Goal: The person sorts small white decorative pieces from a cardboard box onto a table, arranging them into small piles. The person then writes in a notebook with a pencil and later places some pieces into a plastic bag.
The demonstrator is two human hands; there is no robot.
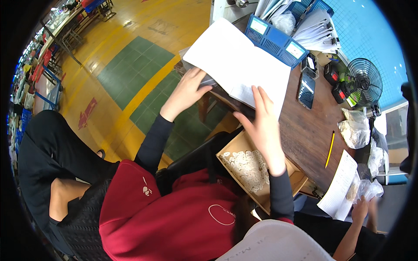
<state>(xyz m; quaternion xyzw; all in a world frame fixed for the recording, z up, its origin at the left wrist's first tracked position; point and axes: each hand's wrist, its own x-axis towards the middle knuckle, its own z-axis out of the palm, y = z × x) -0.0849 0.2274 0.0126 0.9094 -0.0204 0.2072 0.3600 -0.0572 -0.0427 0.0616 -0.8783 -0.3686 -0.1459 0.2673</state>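
Observation:
A large white book or stack of paper (237, 56) lies spread at the desk's near left corner. At its lower left edge is my left hand (186, 92), fingers stretched out and thumb apart, near a dark clear-edged sheet under the paper. My right hand (265, 130) is spread over the paper's near edge, slightly blurred, fingers pointing away and nothing held. Whether its fingertips touch the paper, I cannot tell. Below my right forearm, an open wooden drawer (227, 150) holds many small pale flat pieces (247, 170).
On the brown desk (300, 130) are a phone (306, 90), a yellow pencil (330, 149), a small fan (365, 81), blue file holders (278, 41) and plastic bags (355, 128). A co-worker's hands (360, 209) hold a clear bag by a written sheet (342, 185). Another person's dark-trousered leg (65, 148) is left.

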